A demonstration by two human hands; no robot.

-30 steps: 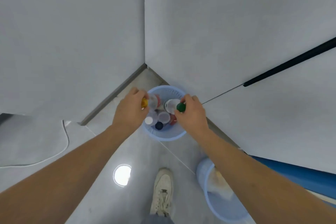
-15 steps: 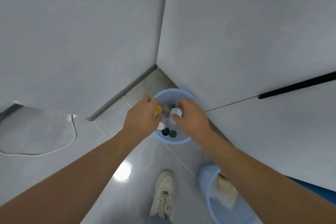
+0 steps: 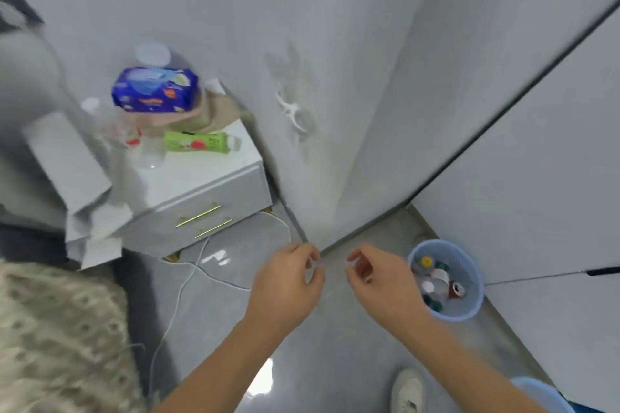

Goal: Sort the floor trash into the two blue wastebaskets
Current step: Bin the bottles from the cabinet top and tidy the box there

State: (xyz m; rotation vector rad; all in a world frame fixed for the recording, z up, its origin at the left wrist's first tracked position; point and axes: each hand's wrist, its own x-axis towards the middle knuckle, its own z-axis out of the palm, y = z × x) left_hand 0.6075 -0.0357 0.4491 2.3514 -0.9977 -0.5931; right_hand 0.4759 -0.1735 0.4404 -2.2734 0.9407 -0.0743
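Both hands hover over the floor, left of the basket (image 3: pixel 469 305) — the left hand (image 3: pixel 285 282) and the right hand (image 3: pixel 379 282) each with fingers loosely curled, holding nothing. The basket stands in the corner, holding bottles (image 3: pixel 436 278) and a can (image 3: pixel 457 289). A second basket (image 3: pixel 540 392) shows at the bottom right edge — its contents are hidden.

Both hands, left hand (image 3: pixel 285 282) & right hand (image 3: pixel 379 282), hang empty over bare floor tile (image 3: pixel 335 339), a gap betw. them. Just right of the right hand: wastebasket (image 3: pixel 469 308), mouth open upward but crowded w/ bottles and a can (image 3: pixel 457 289). Ahead, close: wall corner (image 3: pixel 335 211). Left of the left hand: white cable (image 3: pixel 181 288) across the floor, then nightstand (image 3: pixel 208 191), top cluttered. Near side: shoe (image 3: pixel 407 391), second basket rim (image 3: pixel 536 389).
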